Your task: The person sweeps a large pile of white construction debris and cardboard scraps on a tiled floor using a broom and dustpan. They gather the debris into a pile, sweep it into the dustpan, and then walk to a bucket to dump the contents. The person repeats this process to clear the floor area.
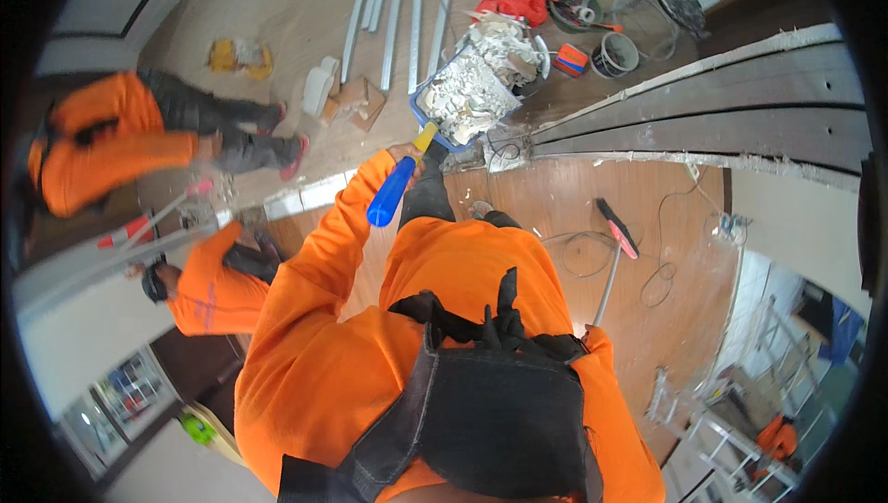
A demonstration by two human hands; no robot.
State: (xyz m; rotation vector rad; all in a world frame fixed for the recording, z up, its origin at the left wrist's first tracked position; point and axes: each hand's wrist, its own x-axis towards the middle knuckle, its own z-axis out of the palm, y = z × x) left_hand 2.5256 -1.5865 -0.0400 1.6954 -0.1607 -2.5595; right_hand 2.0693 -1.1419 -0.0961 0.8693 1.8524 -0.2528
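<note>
My left hand (405,151) is raised in front of me and closed on a tool with a blue handle (389,193) and a yellow part (425,137) at the hand. The orange sleeve runs from lower left up to that hand. A black tool pouch (499,410) hangs at my waist. My right hand is not seen; only the orange right sleeve (597,346) shows. The thin handle of a broom (606,281) with a red head (618,230) ends at that sleeve.
A blue tub of white rubble (467,96) stands ahead, with long metal profiles (388,4), buckets (615,55) and a red cloth (518,4) around it. Cables (647,263) lie on the wooden floor. Two people in orange (111,142) (208,295) work at left. A ladder (740,438) stands lower right.
</note>
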